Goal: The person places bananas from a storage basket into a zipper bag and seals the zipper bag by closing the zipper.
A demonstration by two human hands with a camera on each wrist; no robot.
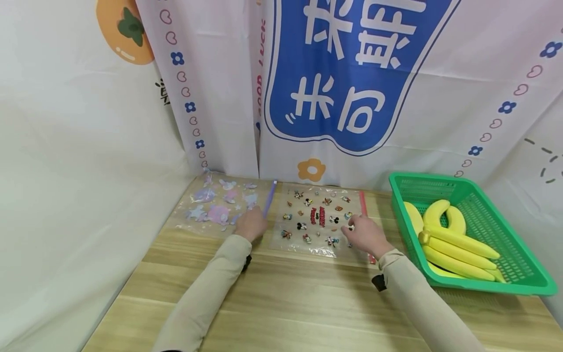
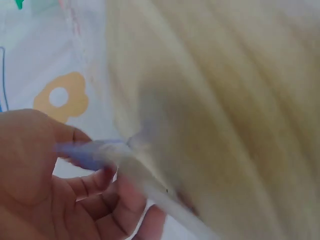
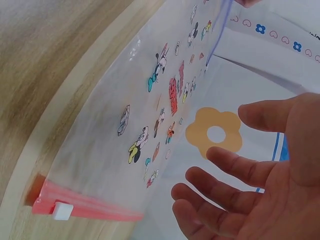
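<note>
My left hand (image 1: 251, 224) is at the purple zip edge of a clear zip bag (image 1: 218, 214) with pastel pink, purple and blue prints. In the left wrist view, thumb and fingers (image 2: 102, 182) pinch the purple strip (image 2: 92, 152), which is blurred. A second clear zip bag (image 1: 303, 233), printed with small cartoon figures and red lettering, lies flat to the right. Over its right part hovers my right hand (image 1: 367, 235), fingers apart and holding nothing. The right wrist view shows this bag's red zip strip (image 3: 92, 205) with a white slider (image 3: 62, 211).
A green plastic basket (image 1: 530, 266) with several yellow bananas (image 1: 459, 244) stands at the table's right side. Behind the wooden table (image 1: 290, 308) hangs a white printed curtain (image 1: 224, 98) with a blue banner shape, and white cloth (image 1: 88, 161) hangs at the left.
</note>
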